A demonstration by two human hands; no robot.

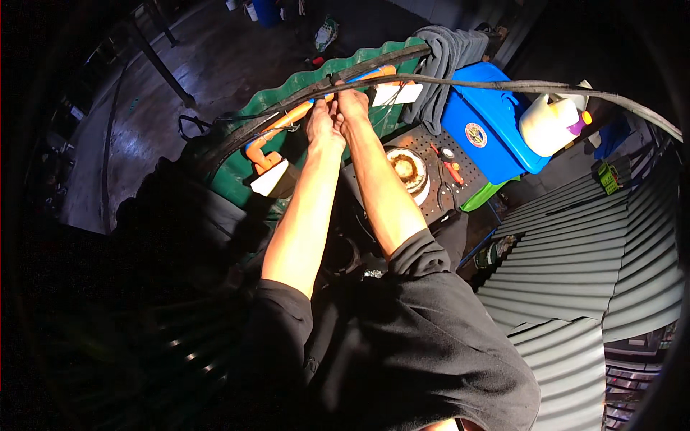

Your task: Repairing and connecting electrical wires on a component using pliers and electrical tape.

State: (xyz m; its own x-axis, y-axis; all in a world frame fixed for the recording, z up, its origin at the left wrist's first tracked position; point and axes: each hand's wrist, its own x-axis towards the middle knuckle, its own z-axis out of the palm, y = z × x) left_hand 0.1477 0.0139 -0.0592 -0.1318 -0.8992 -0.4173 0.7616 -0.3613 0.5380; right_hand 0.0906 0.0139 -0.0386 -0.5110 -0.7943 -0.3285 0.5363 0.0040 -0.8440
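Observation:
Both hands are stretched out in front of me, close together at a long orange pipe (pixel 289 117) with a blue stretch. My left hand (pixel 325 126) has its fingers curled in just below the pipe. Beside it, my right hand (pixel 351 104) is closed near a small dark piece at the pipe; what either hand grips is too small to make out. The pipe bends down at its left end by a white block (pixel 270 179). Another white block (pixel 397 94) with thin wires sits near its right end. Thick dark cables (pixel 496 84) cross over the pipe.
Green corrugated sheet (pixel 277 92) lies behind the pipe. On the right, a perforated metal table (pixel 424 140) holds a round stained white piece (pixel 407 172) and red-handled tools (pixel 453 172). Beyond are grey folded cloth (pixel 438 61), a blue bin (pixel 481 115) and a pale jug (pixel 544 123).

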